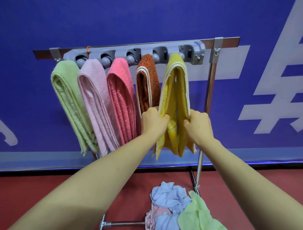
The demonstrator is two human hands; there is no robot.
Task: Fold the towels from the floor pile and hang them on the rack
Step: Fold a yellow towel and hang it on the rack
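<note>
terry cloth first: the folded yellow towel with a cream border stripe (176,91) hangs from the rightmost slot of the grey plastic clip bar (132,53) on the chrome metal rack (209,93), its two halves splaying down like an upside-down v. the left hand (154,122) grips the left half low down and the right hand (199,125) grips the right half, fingers of both hands curled into the cloth. the step in hand looks like settling and evening this towel. to do it well, both halves should probably be drawn down gently and together, so the top does not slip from its clip, then brought in until the fold closes flat like its neighbours. the cloth looks thick and nubby, with uneven lower corners. to its left hang the rust-orange towel (146,86), just beside it, then the coral pink towel (120,99), the pale pink towel (94,98) and the light green towel (68,97). below, on the dark red floor (57,197), the loose pile of pale blue, green and pink cloths (177,211) lies by the rack's foot, so folding remains. behind hangs the blue wall banner (116,17).
</note>
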